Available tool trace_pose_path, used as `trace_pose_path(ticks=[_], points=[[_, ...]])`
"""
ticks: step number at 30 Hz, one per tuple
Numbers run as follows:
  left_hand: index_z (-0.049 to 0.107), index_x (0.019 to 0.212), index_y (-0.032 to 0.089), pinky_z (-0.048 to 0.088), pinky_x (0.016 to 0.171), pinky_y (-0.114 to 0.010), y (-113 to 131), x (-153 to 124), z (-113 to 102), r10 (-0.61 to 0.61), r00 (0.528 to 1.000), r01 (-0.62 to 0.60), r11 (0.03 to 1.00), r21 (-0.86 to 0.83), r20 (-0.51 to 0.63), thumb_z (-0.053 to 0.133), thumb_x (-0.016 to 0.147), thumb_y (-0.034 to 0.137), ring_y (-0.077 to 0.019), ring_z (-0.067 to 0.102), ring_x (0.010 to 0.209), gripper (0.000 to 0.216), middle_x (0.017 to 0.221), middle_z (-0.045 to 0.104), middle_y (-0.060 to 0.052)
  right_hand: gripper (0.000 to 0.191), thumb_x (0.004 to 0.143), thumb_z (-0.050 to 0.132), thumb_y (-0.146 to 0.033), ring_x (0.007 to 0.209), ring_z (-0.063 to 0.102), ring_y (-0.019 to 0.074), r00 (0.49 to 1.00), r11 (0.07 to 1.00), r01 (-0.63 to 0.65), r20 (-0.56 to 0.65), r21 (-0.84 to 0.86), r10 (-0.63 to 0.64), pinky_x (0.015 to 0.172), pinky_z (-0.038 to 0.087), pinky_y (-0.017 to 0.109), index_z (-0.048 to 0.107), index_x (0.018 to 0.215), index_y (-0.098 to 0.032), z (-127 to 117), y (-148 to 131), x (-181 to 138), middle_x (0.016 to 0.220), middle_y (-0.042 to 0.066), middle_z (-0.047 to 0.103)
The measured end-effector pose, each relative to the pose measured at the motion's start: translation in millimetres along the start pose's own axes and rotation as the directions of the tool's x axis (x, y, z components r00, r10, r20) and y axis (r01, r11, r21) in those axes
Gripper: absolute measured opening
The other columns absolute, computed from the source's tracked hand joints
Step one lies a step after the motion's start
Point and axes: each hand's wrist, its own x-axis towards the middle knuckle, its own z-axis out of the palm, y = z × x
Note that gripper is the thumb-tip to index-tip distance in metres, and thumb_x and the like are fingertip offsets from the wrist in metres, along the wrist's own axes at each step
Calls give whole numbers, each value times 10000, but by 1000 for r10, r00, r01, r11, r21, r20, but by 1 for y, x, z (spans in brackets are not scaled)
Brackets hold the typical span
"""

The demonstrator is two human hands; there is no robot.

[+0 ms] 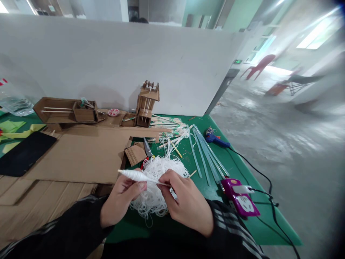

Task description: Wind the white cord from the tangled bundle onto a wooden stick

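Note:
My left hand (122,199) is closed round a thin stick wound with white string (134,175), a spindle shape pointing left. My right hand (185,203) pinches the stick's other end near the string. Both hands hover over a loose tangle of white string (159,180) lying on the green table mat (242,223). Scissors with red handles (147,149) lie just beyond the tangle, beside a small corrugated cardboard piece (135,154).
A large cardboard sheet (81,154) covers the left. A cardboard tower model (147,104) and a cardboard boat model (67,111) stand by the white partition. Clear glue sticks (206,154), a blue glue gun (215,138), a purple power strip (241,198) and wooden sticks (167,124) lie right.

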Motion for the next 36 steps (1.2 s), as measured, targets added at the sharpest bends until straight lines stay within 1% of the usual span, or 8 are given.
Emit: trace_pose_path(ticks=[5, 9, 12, 15, 19, 25, 30, 36], points=[[505, 704, 170, 174, 453, -211, -1, -2, 0, 5, 999, -5, 1000, -6, 37, 704, 803, 397, -54, 222, 477, 317, 568, 375, 82, 149, 917, 441, -107, 622, 557, 142, 992, 993, 118, -31, -15, -118, 555, 305, 268, 558, 947, -195, -1, 2, 1, 729, 12, 622], [478, 701, 181, 146, 441, -218, -1, -1, -1, 8, 999, -6, 999, -33, 51, 680, 827, 392, -57, 189, 463, 318, 546, 330, 94, 124, 946, 474, -187, 710, 595, 155, 999, 1000, 27, 17, 6, -27, 601, 354, 263, 543, 1048, -204, -2, -1, 1, 883, 33, 644], [475, 700, 180, 133, 440, -225, -1, 1, -2, 21, 997, -18, 999, -41, 77, 660, 844, 386, -58, 176, 458, 312, 537, 310, 98, 65, 930, 494, -198, 692, 604, 147, 999, 997, -47, -8, 64, 47, 609, 372, 261, 502, 994, -194, -1, -2, 0, 868, 23, 645], [494, 717, 173, 129, 448, -234, -1, 2, -3, 23, 995, -21, 1000, -21, 97, 642, 861, 377, -62, 175, 468, 289, 552, 306, 93, 69, 937, 451, -166, 657, 576, 143, 999, 999, 5, -37, 41, -3, 595, 356, 264, 505, 910, -198, -1, 1, -1, 802, 16, 635], [505, 708, 165, 127, 455, -248, -2, 0, -5, 25, 995, -26, 1000, 16, 99, 623, 870, 387, -64, 189, 473, 298, 564, 316, 83, 133, 945, 410, -139, 648, 554, 145, 997, 998, 70, -36, 9, -69, 581, 339, 269, 528, 920, -196, -3, 1, 0, 777, 23, 631], [509, 701, 170, 132, 449, -244, -1, -1, -6, 25, 995, -28, 999, 30, 98, 614, 863, 404, -64, 180, 456, 303, 541, 295, 88, 11, 919, 479, -196, 669, 573, 147, 999, 999, -32, 4, 41, 31, 581, 358, 266, 488, 920, -202, -3, -3, 1, 868, 31, 622], [566, 731, 155, 145, 467, -248, -5, -2, -9, 59, 992, -61, 998, 12, 109, 606, 871, 383, -71, 206, 476, 271, 562, 325, 69, 138, 949, 398, -149, 623, 548, 139, 995, 997, 80, -52, 19, -79, 562, 329, 269, 514, 888, -194, -3, -1, 0, 765, 21, 621], [590, 731, 152, 128, 453, -243, -4, -1, -6, 43, 992, -40, 999, -31, 115, 583, 877, 435, -72, 157, 443, 319, 495, 225, 99, 54, 921, 501, -221, 686, 590, 144, 1000, 996, -26, 2, 81, 26, 589, 376, 262, 498, 967, -192, -1, -2, 0, 865, 31, 622]])
